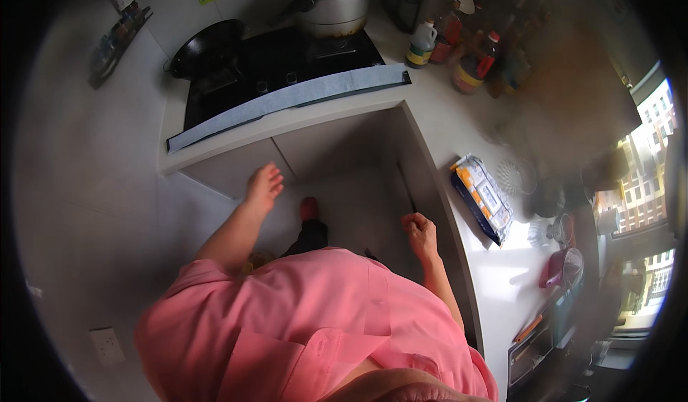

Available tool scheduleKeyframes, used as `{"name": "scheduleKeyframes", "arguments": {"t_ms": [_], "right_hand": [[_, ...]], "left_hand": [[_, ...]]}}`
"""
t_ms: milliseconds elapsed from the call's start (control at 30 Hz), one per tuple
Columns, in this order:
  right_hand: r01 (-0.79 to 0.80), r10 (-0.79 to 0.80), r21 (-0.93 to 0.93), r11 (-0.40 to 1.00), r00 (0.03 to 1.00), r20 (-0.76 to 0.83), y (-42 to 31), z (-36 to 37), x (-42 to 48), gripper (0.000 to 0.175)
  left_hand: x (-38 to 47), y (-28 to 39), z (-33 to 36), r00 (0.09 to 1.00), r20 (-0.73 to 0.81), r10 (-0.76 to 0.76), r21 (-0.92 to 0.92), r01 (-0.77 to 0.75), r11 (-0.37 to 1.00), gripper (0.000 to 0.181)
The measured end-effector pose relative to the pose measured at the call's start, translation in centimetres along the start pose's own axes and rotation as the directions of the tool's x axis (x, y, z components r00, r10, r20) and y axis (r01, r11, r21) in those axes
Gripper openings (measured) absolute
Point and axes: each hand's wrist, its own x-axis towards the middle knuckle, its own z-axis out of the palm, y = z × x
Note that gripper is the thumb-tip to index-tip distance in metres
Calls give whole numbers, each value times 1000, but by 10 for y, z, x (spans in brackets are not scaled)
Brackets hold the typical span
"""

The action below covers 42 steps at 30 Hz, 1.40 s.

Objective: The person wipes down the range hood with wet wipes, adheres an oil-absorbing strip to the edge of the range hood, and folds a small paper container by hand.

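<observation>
Over the floor, in front of the cooktop cabinet, my left hand (264,188) hangs with nothing in it, fingers apart and slightly bent. My right hand (421,234) is loosely curled beside the right-hand cabinet front (416,165); whether it touches the front or has something inside the fingers is hidden. Between the two hands, a foot in a red shoe (309,208) stands on the grey floor (355,208). Nearest my right hand on the counter lies a soft plastic pack (484,198), white, orange and dark blue, bearing writing.
A black gas or electric cooktop (258,74) carries a black wok (207,47) and a lidded metal pot (336,12). Bottles (422,44) crowd the counter corner (398,47). Glass dishes (516,176), a pink strainer (564,267) and a sink (529,353) line the right side.
</observation>
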Motion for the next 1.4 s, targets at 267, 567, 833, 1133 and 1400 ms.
{"name": "scheduleKeyframes", "arguments": {"t_ms": [267,567,833,1133,1400], "right_hand": [[241,-264,-203,949,960,-91,-65,79,150,26],[553,-469,-719,420,811,350,-148,116,314,61],[538,-265,-781,317,841,472,-136,111,360,76],[586,-306,-753,299,806,506,-124,102,375,72],[547,-229,-752,369,837,497,-128,86,388,66]], "left_hand": [[106,104,-59,972,-140,188,50,-182,982,39],[125,157,-20,537,693,481,706,-638,-307,51],[143,156,-6,674,665,321,746,-575,-337,67],[152,142,-1,732,579,359,807,-453,-379,74],[159,145,7,813,479,332,849,-333,-412,72]]}}
